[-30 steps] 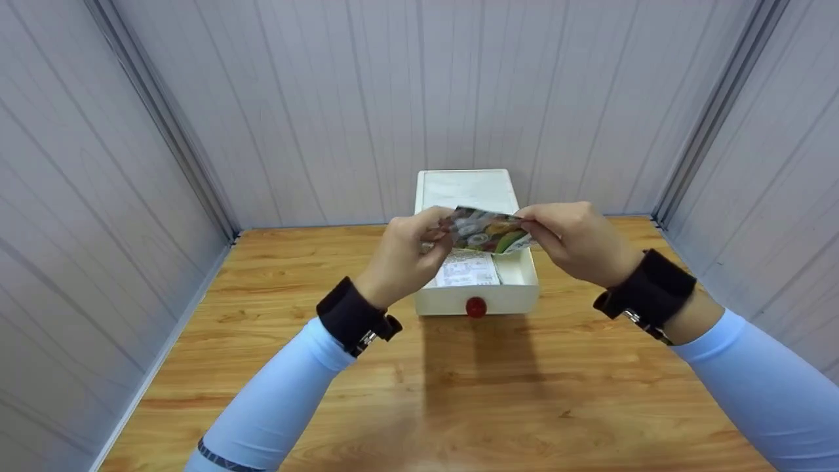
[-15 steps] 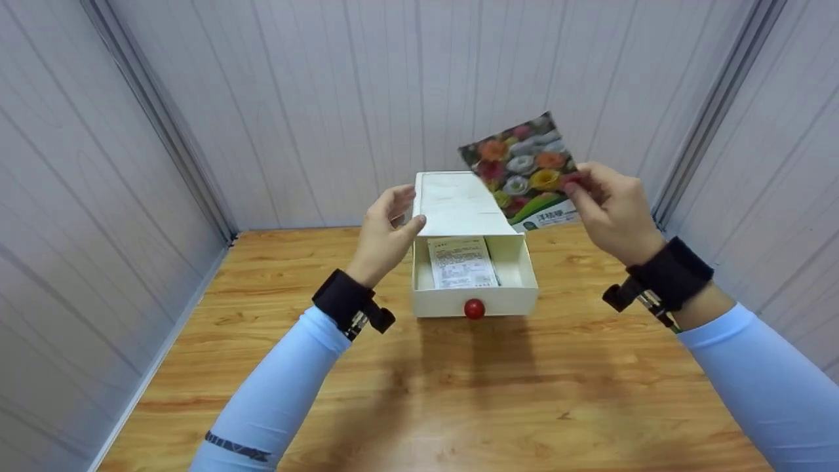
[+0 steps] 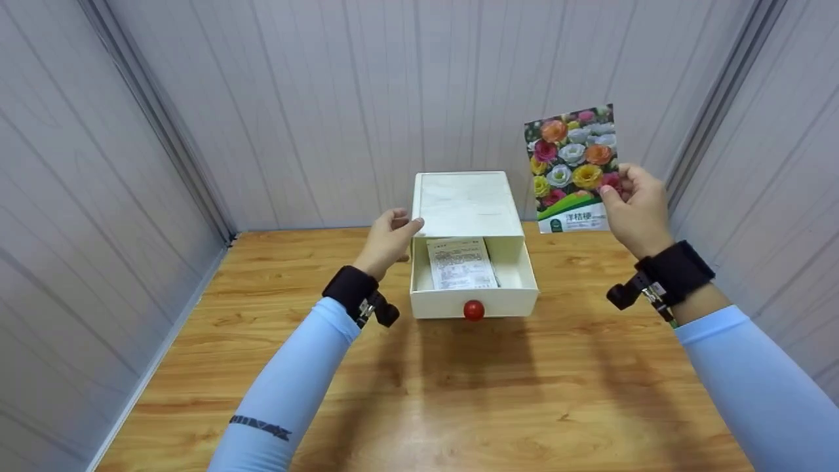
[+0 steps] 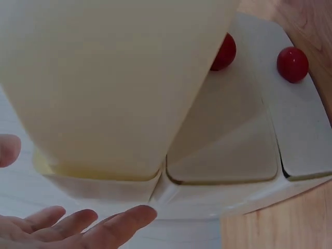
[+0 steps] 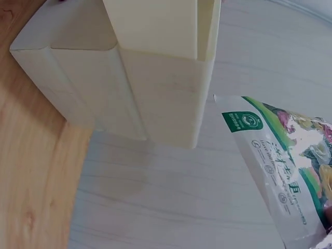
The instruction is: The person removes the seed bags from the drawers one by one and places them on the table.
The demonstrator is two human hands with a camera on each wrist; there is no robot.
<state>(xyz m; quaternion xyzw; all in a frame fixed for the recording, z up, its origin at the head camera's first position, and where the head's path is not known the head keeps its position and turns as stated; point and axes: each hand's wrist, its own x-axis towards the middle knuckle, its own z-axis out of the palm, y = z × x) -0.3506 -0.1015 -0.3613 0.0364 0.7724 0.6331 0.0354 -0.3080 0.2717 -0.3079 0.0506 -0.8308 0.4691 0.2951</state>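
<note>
My right hand [image 3: 639, 210] pinches a flower seed packet [image 3: 570, 170] by its right edge, raised right of a white drawer cabinet [image 3: 468, 203]. The packet's front shows colourful blooms over a white strip with green print; its lower part also shows in the right wrist view [image 5: 275, 171]. The cabinet's top drawer [image 3: 518, 262] is pulled out, with a printed packet [image 3: 462, 265] lying inside. My left hand [image 3: 387, 242] rests at the cabinet's left side, thumb at the top edge. Its fingers [image 4: 124, 223] look fairly straight along the side in the left wrist view.
A red knob [image 3: 474, 310] sits on the drawer front. Below, the left wrist view shows two closed drawers with red knobs [image 4: 292, 65]. The cabinet stands on a wooden table [image 3: 485, 406], close to the pale back wall [image 3: 314, 118].
Both hands held the seed packet low over the drawer. The left hand has let go and come to the cabinet's side; the right has carried the packet up and to the right.
</note>
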